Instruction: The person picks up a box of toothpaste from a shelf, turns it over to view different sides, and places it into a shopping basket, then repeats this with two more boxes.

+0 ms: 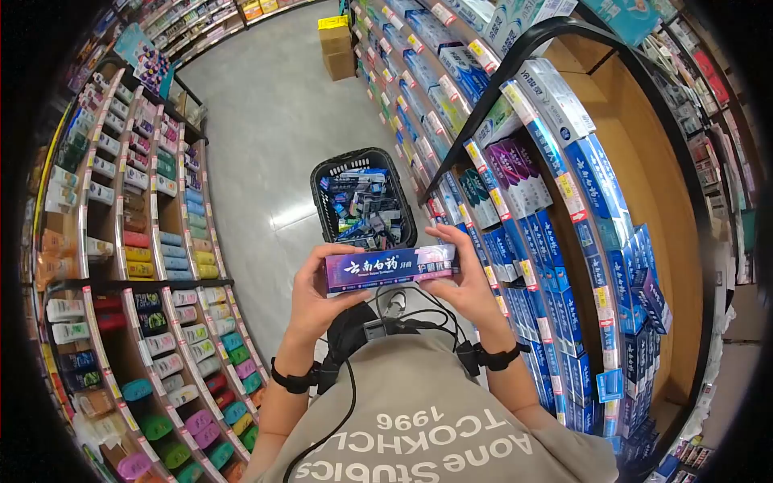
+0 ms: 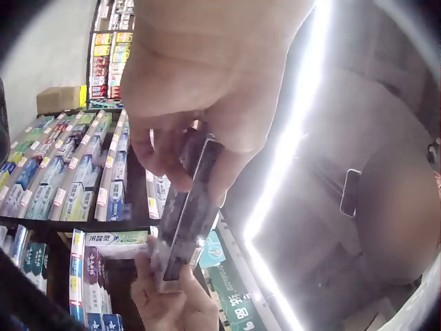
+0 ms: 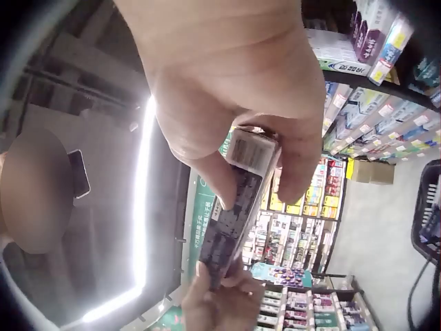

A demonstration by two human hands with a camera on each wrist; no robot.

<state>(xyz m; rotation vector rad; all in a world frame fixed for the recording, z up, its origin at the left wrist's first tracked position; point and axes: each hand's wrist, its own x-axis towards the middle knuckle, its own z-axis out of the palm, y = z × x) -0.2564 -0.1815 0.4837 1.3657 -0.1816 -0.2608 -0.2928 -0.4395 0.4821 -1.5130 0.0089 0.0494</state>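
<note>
A long purple toothpaste box [image 1: 390,269] is held level in front of the body, its printed side facing up to the head view. The left hand [image 1: 316,291] grips its left end, and the right hand [image 1: 469,282] grips the other end between thumb and fingers. In the left wrist view the box [image 2: 187,207] runs from the near left hand [image 2: 200,89] to the right hand [image 2: 176,303]. The right wrist view shows the box's [image 3: 238,207] barcode end by the right hand [image 3: 234,89], with the left hand [image 3: 224,303] at the far end.
A black basket [image 1: 316,201] full of small boxes stands on the grey floor [image 1: 250,121] ahead. Toothpaste shelves [image 1: 564,241] with a black frame rise close on the right; shelves of bottles [image 1: 161,346] line the left. Cardboard boxes [image 1: 338,60] stand farther up the aisle.
</note>
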